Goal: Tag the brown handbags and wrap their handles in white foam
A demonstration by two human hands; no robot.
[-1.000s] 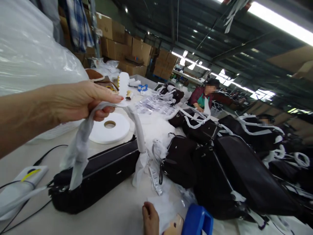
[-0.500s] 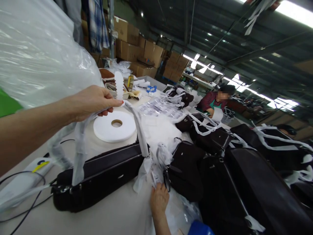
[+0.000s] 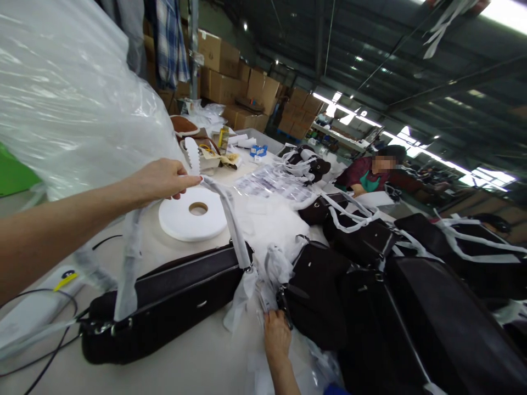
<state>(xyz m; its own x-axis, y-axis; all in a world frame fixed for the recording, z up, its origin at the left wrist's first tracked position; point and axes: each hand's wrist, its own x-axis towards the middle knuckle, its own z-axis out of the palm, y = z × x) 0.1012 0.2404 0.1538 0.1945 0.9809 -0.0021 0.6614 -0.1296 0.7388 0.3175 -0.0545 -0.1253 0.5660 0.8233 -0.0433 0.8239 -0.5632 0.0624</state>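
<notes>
My left hand [image 3: 171, 178] is closed round the top of a handle wrapped in white film [image 3: 226, 206]. That handle rises from a long dark brown bag [image 3: 177, 302] lying on the pale table. A white roll of tape [image 3: 181, 219] with a cardboard core lies behind the bag, below my left hand. My right hand [image 3: 276, 332] is at the right of the bag, its fingers together at a small clear packet [image 3: 267, 299]. Close by is another dark bag [image 3: 317, 291] with a wrapped strap end.
More dark bags [image 3: 444, 307] are heaped along the right. A white device [image 3: 37, 312] with black cables lies at the left, below a large plastic-wrapped bundle [image 3: 82, 104]. Across the table is a person [image 3: 362, 173]; cardboard boxes [image 3: 222, 60] stand behind.
My left hand has shifted slightly left and down with the handle, and the bag's left end has moved a little left. My right hand is slightly further right.
</notes>
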